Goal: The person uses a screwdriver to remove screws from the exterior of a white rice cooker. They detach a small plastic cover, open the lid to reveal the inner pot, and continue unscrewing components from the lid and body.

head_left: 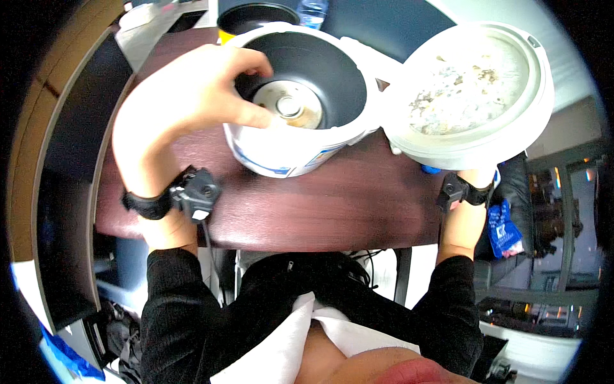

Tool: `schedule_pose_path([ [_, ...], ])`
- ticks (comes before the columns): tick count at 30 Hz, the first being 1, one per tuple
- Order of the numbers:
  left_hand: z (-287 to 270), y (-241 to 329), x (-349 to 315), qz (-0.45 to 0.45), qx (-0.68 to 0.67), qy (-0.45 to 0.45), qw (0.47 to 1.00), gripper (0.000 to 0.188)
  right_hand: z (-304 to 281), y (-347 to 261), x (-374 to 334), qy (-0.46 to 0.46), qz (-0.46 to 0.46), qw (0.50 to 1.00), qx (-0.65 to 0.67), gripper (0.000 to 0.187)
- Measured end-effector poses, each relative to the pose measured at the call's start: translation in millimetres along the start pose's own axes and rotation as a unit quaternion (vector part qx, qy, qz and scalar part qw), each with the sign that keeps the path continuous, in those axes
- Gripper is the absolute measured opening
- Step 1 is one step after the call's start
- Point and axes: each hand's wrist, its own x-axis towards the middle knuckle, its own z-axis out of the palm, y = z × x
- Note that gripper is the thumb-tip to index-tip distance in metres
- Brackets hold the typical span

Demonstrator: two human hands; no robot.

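A white rice cooker (281,150) stands on the table with its lid (524,109) swung out to the right. Bits of grime mark the lid's pale inner face. Inside the dark-walled cooker, a round metal heating plate (307,105) shows brownish stains. My left hand (211,93) reaches over the cooker's left rim, thumb and fingers spread apart, the thumb at the near rim and the fingertips over the opening. My right hand (478,175) is behind the lid's near edge; only its wrist end shows, and its fingers are hidden.
Behind the cooker stand a black-lined pot (256,14) with a yellow outside and a clear bottle (312,13). The dark reddish table (307,217) has its front edge close to me. A blue packet (504,230) lies on a black seat at right.
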Motion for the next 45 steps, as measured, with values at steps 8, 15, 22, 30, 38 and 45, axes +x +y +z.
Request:
schedule_pose_path([
  [8,-0.6,-1.4,5.0,0.038,-0.107,-0.045,0.992,0.038,7.4,9.0,12.9,0.007,0.001,1.000,-0.009,0.034],
  [15,-3.3,-2.3,-2.0,0.021,-0.130,0.005,0.991,0.034,15.3,24.5,27.0,-0.005,0.008,1.000,0.004,0.034],
  [22,-2.6,-32.3,1.7,0.001,-0.126,0.010,0.992,0.029,18.2,36.1,25.5,-0.014,0.012,1.000,0.002,0.033],
  [30,-1.7,-24.3,7.3,-0.058,-0.107,-0.046,0.992,0.023,15.4,21.1,29.1,-0.026,0.001,0.999,-0.030,0.032],
  [38,1.2,-29.6,5.9,-0.066,-0.090,-0.044,0.993,0.018,16.8,24.7,29.6,-0.045,0.003,0.998,-0.035,0.032],
  [45,-4.3,-29.2,12.1,-0.061,-0.099,-0.096,0.989,0.017,16.0,26.7,27.6,-0.053,-0.002,0.998,-0.039,0.031],
])
